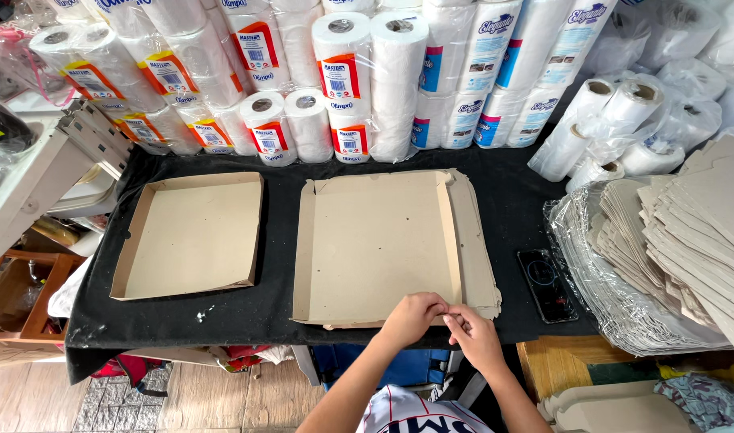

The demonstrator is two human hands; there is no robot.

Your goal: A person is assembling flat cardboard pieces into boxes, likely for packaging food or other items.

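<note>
A folded cardboard tray (pixel 192 236) sits well to the left on the black tabletop (pixel 279 265). In the middle lies the flat cardboard blank (pixel 379 244), stretching away from the person. At its near right corner the left hand (pixel 412 317) and right hand (pixel 473 337) meet, fingers pinched shut on the edge flap, with the left hand nearer the blank's middle. A phone (pixel 545 282) rests just right.
</note>
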